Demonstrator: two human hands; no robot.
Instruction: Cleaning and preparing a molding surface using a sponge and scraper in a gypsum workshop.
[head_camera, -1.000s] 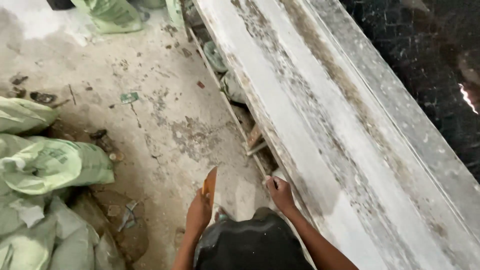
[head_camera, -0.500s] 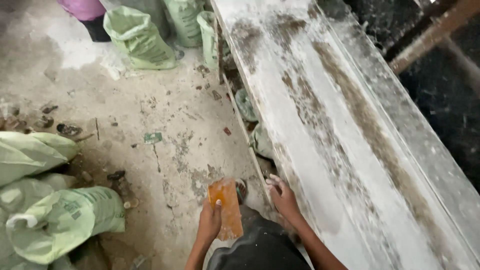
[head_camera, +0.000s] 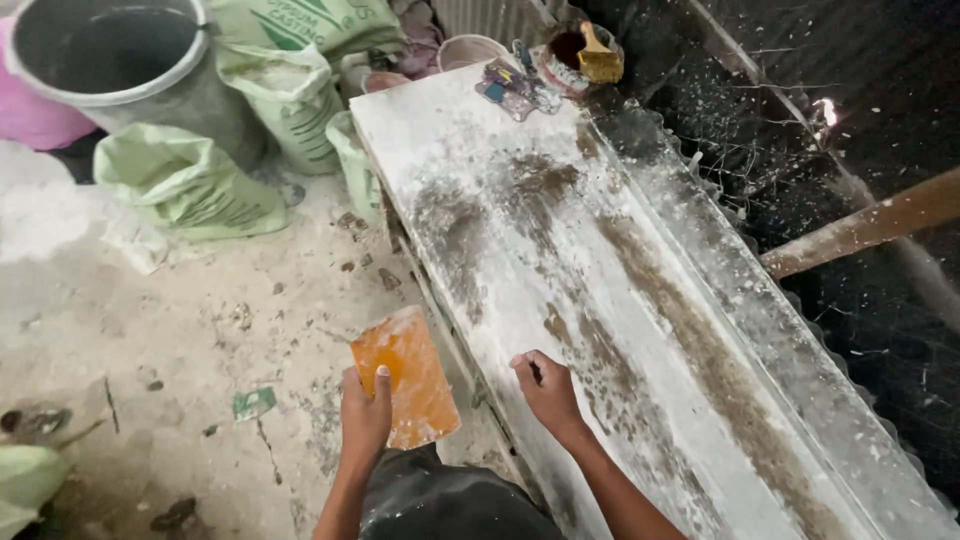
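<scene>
Just left of the long white bench (head_camera: 640, 300), near its close end, the orange scraper (head_camera: 405, 375) is held flat in the left hand (head_camera: 365, 415), thumb on top, its long side pointing away along the bench edge. The right hand (head_camera: 545, 390) rests on the bench top, fingers curled around a small dark object. The grey bucket (head_camera: 110, 60) and green sacks (head_camera: 190, 185) stand beyond the bench's far left side.

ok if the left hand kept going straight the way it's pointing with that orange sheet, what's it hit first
Probably the near edge of the long white table. The left hand and its orange sheet point up and slightly right, though depth is unclear.
</scene>
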